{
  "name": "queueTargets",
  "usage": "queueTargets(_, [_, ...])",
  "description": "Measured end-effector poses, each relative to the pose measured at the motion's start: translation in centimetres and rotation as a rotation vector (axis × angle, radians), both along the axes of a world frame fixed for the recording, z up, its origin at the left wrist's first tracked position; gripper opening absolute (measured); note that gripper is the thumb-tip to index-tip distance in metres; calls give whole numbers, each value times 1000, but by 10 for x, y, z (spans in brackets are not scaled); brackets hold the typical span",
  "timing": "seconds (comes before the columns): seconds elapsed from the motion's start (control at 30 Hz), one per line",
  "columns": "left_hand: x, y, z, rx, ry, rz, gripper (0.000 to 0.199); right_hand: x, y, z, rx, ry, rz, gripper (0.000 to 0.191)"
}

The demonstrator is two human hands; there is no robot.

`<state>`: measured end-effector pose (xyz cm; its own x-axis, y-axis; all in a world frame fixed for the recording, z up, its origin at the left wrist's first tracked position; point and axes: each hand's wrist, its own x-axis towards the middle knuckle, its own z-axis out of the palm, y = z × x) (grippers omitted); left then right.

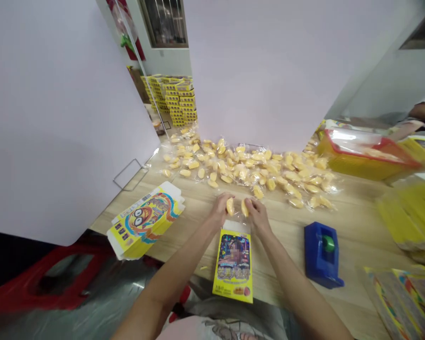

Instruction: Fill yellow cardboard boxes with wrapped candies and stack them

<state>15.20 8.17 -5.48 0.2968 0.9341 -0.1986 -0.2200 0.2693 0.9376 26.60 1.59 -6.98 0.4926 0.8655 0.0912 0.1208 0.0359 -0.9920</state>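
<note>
My left hand is closed on a yellow, crescent-shaped piece that seems to be in clear wrap. Close beside it, my right hand pinches a second yellow piece of the same kind. Just below both hands lies a yellow printed carton, its white end flap raised toward them and its lower end at the table's edge. Beyond my fingers spreads a wide heap of clear-wrapped yellow pieces.
Left lie several flattened yellow cartons. A blue tape dispenser stands right, near stacked cartons and a red-rimmed yellow basket. White panels rise behind the heap. A red stool is lower left.
</note>
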Motion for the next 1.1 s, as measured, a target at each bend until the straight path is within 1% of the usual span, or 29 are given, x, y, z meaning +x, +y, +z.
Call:
queueTargets(0.1, [-17, 3, -5, -63, -37, -75, 33, 10, -10, -12, -7, 104, 12, 36])
queueTargets(0.2, [-28, -2, -13, -73, -34, -135, 44, 10, -21, -22, 0, 169, 31, 34])
queueTargets(0.27, [-33, -9, -20, -65, -21, -155, 45, 8, -29, -27, -10, 200, 81, 33])
queueTargets(0.3, [-35, -13, -23, -52, -7, -161, 42, 6, -34, -30, -25, 198, 117, 33])
queueTargets(0.33, [-38, -16, -26, -25, 27, -174, 37, 5, -39, -32, -45, 172, 155, 33])
queueTargets(0.4, [-43, -22, -29, 81, 158, -214, 30, 2, -48, -34, -95, 31, 220, 28])
queueTargets(0.5, [-49, -25, -29, 317, 419, -241, 39, 2, -59, -32, -140, -247, 279, 15])
queueTargets(0.57, [-52, -24, -28, 455, 527, -245, 38, 4, -62, -29, -139, -346, 308, 17])
queueTargets(0.63, [-52, -22, -28, 550, 593, -298, 27, 6, -62, -27, -131, -395, 305, 24])
queueTargets(0.7, [-53, -22, -29, 584, 639, -382, 22, 6, -61, -25, -119, -432, 298, 29])
queueTargets(0.8, [-55, -29, -26, 614, 751, -526, 13, 1, -63, -21, -89, -517, 329, 30])
queueTargets(0.83, [-57, -32, -25, 647, 793, -579, 14, -3, -65, -20, -84, -551, 342, 29])
queueTargets(0.9, [-61, -38, -23, 757, 853, -641, 25, -9, -70, -19, -87, -606, 354, 28])
queueTargets(0.97, [-64, -41, -21, 820, 887, -664, 30, -12, -72, -20, -99, -625, 349, 27])
queueTargets(1.0, [-63, -41, -20, 826, 886, -664, 29, -10, -71, -20, -96, -621, 340, 26])
queueTargets(1.07, [-57, -34, -18, 803, 833, -641, 17, 3, -62, -20, -62, -599, 281, 19])
queueTargets(1.1, [-51, -28, -17, 777, 788, -613, 12, 13, -53, -20, -34, -586, 221, 16])
